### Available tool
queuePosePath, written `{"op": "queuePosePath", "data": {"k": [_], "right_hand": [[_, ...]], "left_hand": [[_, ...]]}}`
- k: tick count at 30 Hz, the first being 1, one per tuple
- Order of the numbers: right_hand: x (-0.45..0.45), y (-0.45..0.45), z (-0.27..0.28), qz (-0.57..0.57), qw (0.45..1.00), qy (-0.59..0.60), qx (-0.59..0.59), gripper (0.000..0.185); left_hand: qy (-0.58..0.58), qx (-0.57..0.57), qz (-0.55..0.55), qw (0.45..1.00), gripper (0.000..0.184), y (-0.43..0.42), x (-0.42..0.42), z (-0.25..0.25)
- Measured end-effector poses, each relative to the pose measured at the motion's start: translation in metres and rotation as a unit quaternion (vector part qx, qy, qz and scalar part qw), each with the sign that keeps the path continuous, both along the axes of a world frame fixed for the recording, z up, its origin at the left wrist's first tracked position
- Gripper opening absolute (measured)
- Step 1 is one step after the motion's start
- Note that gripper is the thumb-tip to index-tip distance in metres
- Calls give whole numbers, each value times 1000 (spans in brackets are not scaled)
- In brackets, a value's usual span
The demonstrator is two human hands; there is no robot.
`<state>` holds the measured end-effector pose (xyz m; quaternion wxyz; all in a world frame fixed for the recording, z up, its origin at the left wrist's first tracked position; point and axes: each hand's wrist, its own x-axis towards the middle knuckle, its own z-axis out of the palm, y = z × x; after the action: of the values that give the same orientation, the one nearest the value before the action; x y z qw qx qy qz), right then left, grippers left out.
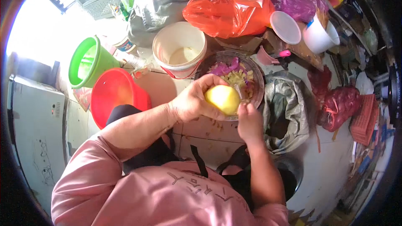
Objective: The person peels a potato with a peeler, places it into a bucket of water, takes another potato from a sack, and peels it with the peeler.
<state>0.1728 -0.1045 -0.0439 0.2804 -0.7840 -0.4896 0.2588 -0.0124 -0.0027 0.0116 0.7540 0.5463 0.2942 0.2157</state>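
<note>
My left hand (196, 100) is wrapped round a smooth, pale yellow peeled potato or similar produce (222, 99), its fingers on the top and left side. Against the lower right of that produce, my right hand (250, 119) has its fingers closed on a small tool, mostly hidden by the fingers. Both hands are over the near edge of a round bowl (258, 84), which holds yellowish peelings (238, 78) and a piece of purple plastic (226, 67).
A red basin (109, 96) and a green bucket (99, 63) stand at the left, with a white bucket (180, 46) beyond my hands. An open woven sack (295, 113) lies right of the bowl. Orange (230, 6) and purple bags (295, 0) are at the back.
</note>
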Motion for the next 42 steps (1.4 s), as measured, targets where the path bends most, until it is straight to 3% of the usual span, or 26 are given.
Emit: {"op": "queuePosePath", "data": {"k": [1,5,8,13,14,15,16,18,20,22,24,26,27,31,33,34,40,42], "right_hand": [[5,2,13,-17,998,56,11,33],[-2,0,31,-52,983,166,62,27],[-17,-7,41,26,986,85,138,25],[-19,-10,36,45,995,16,92,24],[-15,-8,31,41,995,16,91,24],[-8,-4,22,43,999,-8,0,26],[-1,-2,11,44,994,-30,-91,28],[2,-4,-3,29,996,-37,-70,32],[-2,-3,9,6,1000,-11,-3,33],[0,-1,15,-10,1000,24,2,28],[-5,-4,28,-14,989,98,110,29],[-15,-6,37,-7,989,97,109,28],[-20,-8,40,19,990,69,122,26],[-22,-8,28,53,991,46,112,25],[-19,-7,26,51,989,60,123,26],[-18,-5,26,49,992,70,95,27],[-7,-4,8,38,997,53,39,35],[-1,-2,-12,-1,998,29,-56,36]], "left_hand": [[15,-45,23,999,69,2,-3,0],[18,-36,72,997,68,6,-3,-6],[40,-17,84,996,67,11,-2,-20],[40,-30,77,996,67,7,0,-16],[47,-52,36,997,69,7,-4,-14],[55,-72,-8,996,70,7,-5,-12],[-16,16,-60,998,72,1,-1,-4],[-77,-44,-57,994,73,-7,5,-9],[-55,-14,-37,998,73,-3,2,-11],[37,-11,9,999,70,4,0,-6],[37,-33,36,998,66,5,0,-6],[75,-43,65,994,64,8,-2,-12],[46,38,83,995,61,7,1,-18],[68,13,74,995,59,4,1,-15],[94,-118,41,988,59,3,-2,-6],[97,-117,37,988,59,4,-3,-10],[2,-131,14,991,65,-4,-1,-13],[-98,-26,-57,993,70,-10,3,-9]]}}
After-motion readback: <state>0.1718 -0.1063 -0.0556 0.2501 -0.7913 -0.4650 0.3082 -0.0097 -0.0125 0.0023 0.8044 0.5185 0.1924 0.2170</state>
